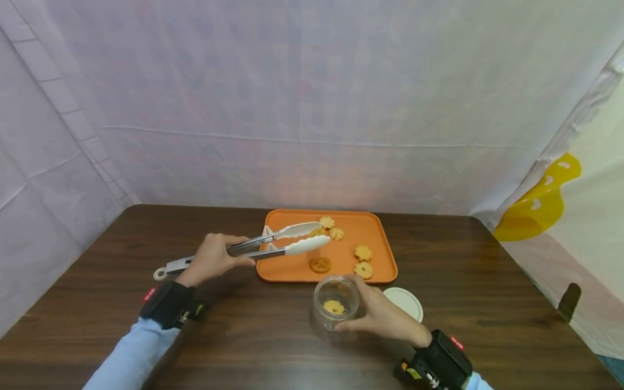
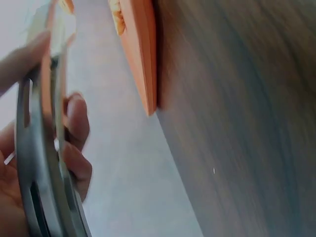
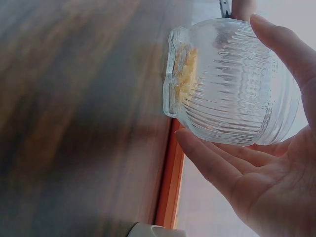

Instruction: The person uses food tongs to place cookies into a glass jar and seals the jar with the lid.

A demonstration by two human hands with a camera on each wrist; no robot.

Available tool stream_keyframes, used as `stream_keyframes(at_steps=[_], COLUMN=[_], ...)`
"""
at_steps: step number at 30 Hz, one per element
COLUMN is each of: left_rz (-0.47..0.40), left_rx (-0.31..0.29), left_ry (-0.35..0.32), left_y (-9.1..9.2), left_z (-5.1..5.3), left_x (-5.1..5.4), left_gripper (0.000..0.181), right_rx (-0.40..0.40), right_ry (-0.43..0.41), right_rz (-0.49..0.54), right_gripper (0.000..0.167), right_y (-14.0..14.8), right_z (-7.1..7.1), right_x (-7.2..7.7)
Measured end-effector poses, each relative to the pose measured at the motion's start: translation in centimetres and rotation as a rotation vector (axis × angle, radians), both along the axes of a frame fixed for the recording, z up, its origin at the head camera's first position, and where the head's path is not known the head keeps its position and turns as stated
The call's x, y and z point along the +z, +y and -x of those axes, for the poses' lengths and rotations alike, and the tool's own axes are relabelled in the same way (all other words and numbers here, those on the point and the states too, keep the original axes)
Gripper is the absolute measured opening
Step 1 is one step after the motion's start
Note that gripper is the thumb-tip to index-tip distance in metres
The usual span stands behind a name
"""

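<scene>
My left hand [image 1: 216,259] grips a pair of metal tongs [image 1: 253,246] with white tips, held over the left part of an orange tray [image 1: 287,273]. Between the tong tips I see no cookie clearly gripped; one cookie [image 1: 319,232] lies partly behind them. My right hand [image 1: 372,311] holds a ribbed clear glass jar [image 3: 232,84] round its side, thumb on one side and fingers on the other. The jar has no lid on, and a yellow flower-shaped cookie [image 1: 333,307] lies at its bottom.
Several cookies lie on the tray, among them a brown pretzel-like one [image 1: 320,265] and a ring-shaped one [image 1: 363,270]. A white round lid [image 1: 403,303] lies on the dark wooden table [image 1: 244,346] beside my right hand. A pale curtain [image 1: 312,108] hangs behind the table.
</scene>
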State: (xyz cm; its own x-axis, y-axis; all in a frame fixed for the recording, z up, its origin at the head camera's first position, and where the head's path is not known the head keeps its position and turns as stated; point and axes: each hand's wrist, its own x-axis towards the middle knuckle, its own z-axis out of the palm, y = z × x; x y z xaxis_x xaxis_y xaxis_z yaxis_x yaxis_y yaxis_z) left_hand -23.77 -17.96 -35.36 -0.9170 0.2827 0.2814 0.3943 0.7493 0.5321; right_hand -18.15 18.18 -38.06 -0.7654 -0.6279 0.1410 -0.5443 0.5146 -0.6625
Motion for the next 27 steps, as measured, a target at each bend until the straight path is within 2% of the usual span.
stream_keyframes(at_steps=[4,8,11,20,25,27], left_rz=[-0.041,-0.071,-0.084,-0.104,-0.116,-0.120], left_rx=[-0.048,-0.069,-0.087,-0.172,-0.203,-0.233], left_ry=[0.039,0.051,0.060,0.151,0.131,0.137], left_y=[-0.7,-1.1,-1.3,-1.6,-1.7,-1.8], left_z=[-0.5,-1.1,-1.5,-2.9,-3.4,-3.6], left_x=[0.3,0.7,1.0,1.2,1.6,1.6], left_gripper=[0.053,0.052,0.051,0.047,0.049,0.048], right_rx=[0.000,-0.005,-0.009,-0.005,-0.008,-0.013], right_ry=[-0.008,-0.006,0.005,0.033,0.014,0.014], right_rz=[0.004,0.004,0.001,0.004,0.000,-0.003], right_gripper=[0.079,0.079,0.079,0.078,0.078,0.077], right_y=[0.0,0.0,-0.1,0.0,0.0,0.0], right_z=[0.0,0.0,0.0,0.0,0.0,0.0], right_x=[0.0,0.0,0.0,-0.1,0.0,0.1])
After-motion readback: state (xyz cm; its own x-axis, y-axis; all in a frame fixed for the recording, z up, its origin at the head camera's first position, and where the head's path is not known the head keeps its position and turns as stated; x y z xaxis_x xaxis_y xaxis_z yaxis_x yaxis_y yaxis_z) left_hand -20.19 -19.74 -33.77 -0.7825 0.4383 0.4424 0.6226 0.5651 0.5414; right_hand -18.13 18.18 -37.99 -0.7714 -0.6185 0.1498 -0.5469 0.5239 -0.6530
